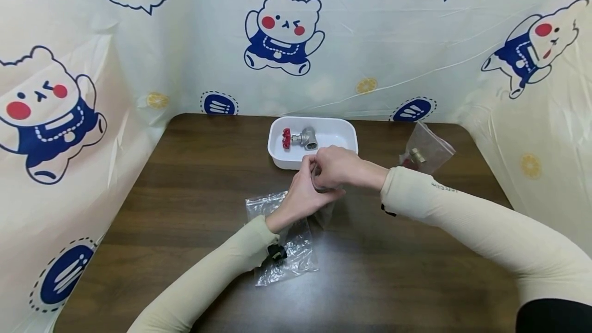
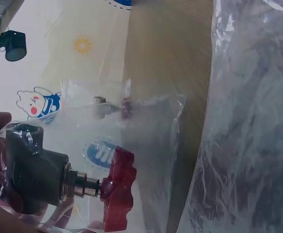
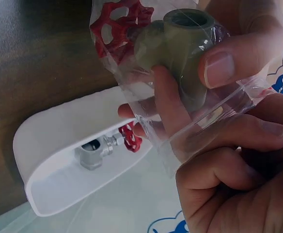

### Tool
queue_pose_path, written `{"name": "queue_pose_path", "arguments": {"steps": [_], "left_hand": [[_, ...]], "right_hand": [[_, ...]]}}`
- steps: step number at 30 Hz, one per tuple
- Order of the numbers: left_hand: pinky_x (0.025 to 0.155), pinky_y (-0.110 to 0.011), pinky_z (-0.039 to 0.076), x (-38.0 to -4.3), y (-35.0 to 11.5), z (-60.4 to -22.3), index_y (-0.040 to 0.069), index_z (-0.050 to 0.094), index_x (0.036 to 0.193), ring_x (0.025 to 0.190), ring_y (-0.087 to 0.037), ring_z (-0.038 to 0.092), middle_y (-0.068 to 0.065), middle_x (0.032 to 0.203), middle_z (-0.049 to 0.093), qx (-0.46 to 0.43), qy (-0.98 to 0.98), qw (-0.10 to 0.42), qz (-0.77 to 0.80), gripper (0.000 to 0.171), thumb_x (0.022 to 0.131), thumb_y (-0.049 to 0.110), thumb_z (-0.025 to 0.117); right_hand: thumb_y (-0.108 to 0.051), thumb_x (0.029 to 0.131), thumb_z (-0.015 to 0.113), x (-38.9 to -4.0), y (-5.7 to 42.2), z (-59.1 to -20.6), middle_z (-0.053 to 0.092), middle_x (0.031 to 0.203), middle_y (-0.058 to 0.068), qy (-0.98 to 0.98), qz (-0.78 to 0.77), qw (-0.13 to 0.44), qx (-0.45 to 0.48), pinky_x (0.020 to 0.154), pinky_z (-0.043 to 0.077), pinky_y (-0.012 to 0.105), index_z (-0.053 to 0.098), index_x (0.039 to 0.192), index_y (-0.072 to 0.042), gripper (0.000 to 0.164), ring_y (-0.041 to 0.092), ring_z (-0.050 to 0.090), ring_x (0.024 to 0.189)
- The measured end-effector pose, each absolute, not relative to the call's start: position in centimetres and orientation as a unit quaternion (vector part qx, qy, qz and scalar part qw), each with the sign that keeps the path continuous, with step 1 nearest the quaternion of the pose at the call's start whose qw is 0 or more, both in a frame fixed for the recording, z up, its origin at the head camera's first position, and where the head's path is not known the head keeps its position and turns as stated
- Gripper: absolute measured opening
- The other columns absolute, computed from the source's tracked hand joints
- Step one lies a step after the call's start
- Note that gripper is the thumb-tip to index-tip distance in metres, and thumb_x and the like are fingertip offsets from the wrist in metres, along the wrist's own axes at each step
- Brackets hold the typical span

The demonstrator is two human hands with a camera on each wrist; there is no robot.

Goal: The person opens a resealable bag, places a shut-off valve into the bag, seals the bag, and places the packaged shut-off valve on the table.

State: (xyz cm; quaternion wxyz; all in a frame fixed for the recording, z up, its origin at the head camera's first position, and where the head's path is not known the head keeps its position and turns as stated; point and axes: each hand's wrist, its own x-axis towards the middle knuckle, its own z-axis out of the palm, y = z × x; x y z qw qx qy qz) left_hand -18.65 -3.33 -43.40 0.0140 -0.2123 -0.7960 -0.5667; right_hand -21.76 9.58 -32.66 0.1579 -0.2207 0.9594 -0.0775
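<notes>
A gate valve (image 2: 39, 174) with a grey body and red handwheel (image 2: 117, 194) sits inside a clear zip bag (image 2: 156, 131). Its body is gripped through the plastic by my left hand (image 1: 302, 194), with the thumb against the body in the right wrist view. My right hand (image 1: 336, 166) has curled fingers and pinches the bag's edge near its mouth (image 3: 214, 116). Both hands meet just in front of a white tub (image 1: 347, 135). A bare metal valve (image 1: 307, 139) with a red handwheel lies in that tub. The head view mostly hides the held valve behind the hands.
A flat zip bag (image 1: 291, 261) lies on the wooden table (image 1: 185, 209) beneath my left wrist. Farther right, beyond my right forearm, lies another clear bag (image 1: 435, 150) with a brass-coloured, red-handled valve in it. Patterned sheeting (image 1: 351, 30) surrounds the table's back and sides.
</notes>
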Motion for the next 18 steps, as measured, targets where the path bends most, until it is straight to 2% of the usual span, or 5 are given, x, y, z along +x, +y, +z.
{"name": "queue_pose_path", "arguments": {"steps": [4, 9, 18], "left_hand": [[0.104, -0.036, 0.048, -18.6, -3.5, -43.5, 0.009, 0.042, 0.137, 0.116, -0.018, 0.062, -0.005, 0.130, 0.065, -0.206, -0.803, 0.015, -0.559, 0.079, 0.079, 0.028, 0.092], [0.098, -0.037, 0.051, -18.6, -3.7, -43.9, 0.009, 0.046, 0.136, 0.110, -0.019, 0.065, -0.006, 0.124, 0.069, -0.200, -0.817, 0.018, -0.540, 0.077, 0.078, 0.029, 0.092], [0.097, -0.036, 0.052, -18.7, -3.9, -44.3, 0.009, 0.048, 0.135, 0.110, -0.018, 0.066, -0.006, 0.123, 0.069, -0.209, -0.817, 0.020, -0.537, 0.075, 0.077, 0.028, 0.092]], "right_hand": [[-0.015, 0.080, 0.067, -21.6, 9.3, -33.2, 0.060, 0.074, 0.003, 0.960, -0.072, 0.161, -0.216, 0.056, 0.046, 0.040, 0.058, 0.071, -0.016, 0.013, 0.022, 0.057, 0.071], [-0.013, 0.086, 0.063, -21.4, 9.1, -34.2, 0.064, 0.081, 0.005, 0.959, -0.067, 0.164, -0.220, 0.058, 0.051, 0.043, 0.064, 0.083, -0.014, 0.003, 0.023, 0.059, 0.074], [-0.010, 0.085, 0.064, -21.3, 8.8, -34.9, 0.064, 0.081, 0.006, 0.961, -0.067, 0.160, -0.217, 0.058, 0.051, 0.042, 0.066, 0.086, -0.013, 0.004, 0.023, 0.059, 0.075]]}}
